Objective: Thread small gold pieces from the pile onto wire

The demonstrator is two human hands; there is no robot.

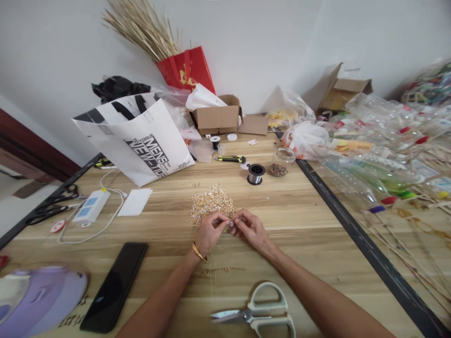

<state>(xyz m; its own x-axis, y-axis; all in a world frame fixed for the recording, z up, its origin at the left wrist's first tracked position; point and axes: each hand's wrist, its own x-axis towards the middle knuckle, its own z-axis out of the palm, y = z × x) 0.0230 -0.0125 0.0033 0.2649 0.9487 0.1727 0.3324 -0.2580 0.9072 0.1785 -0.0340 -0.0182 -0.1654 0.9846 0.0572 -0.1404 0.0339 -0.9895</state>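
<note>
Gold bits (212,202) lay farther; left hand (209,231) and right hand (252,229) pinched a shiny piece (231,224), seemingly for fine handling, and the next move wanted steadiness.

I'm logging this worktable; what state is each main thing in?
Left hand, pinching at small shiny piece
Right hand, pinching at same piece
Gold-and-clear bits, loosely heaped
Phone, screen dark
Scissors, lying flat
White bag, open-topped
Cardboard box, open
Jar, lidless, partly filled
Wire spool, upright
</note>
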